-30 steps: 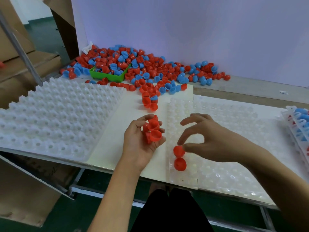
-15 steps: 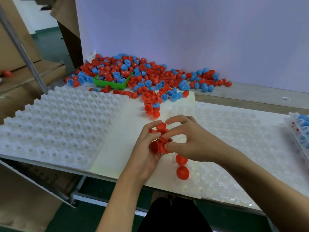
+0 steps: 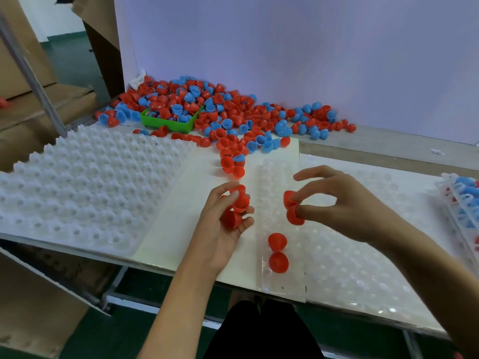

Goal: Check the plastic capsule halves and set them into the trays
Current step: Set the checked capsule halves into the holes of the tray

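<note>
Left hand (image 3: 223,216) sits palm-up over the cream board (image 3: 181,216), fingers curled round a small cluster of red capsule halves (image 3: 237,208); at least three visible, exact count unclear.

Right hand (image 3: 344,206) is raised above the clear blister tray (image 3: 350,268). Thumb and forefinger pinch two red halves (image 3: 291,208) at their rims; the other fingers are spread and lifted.

Two more red halves (image 3: 277,251) sit dome-up in the tray's near-left column, one just behind the other, below the right hand.

White foam tray (image 3: 77,190) lies on the left of the bench, pockets showing no capsules. Cream board lies between it and the clear tray.

Loose pile of red and blue capsule halves (image 3: 233,115) is heaped at the back of the bench against the pale wall panel (image 3: 311,47), a short tongue of it spilling forward onto the board. A green bin (image 3: 171,121) sits in the pile, partly buried.

At the far right edge, a rack of filled trays (image 3: 464,200) holds blue and red pieces, only partly in view.

Cardboard boxes (image 3: 26,112) stand to the left of the bench
</note>
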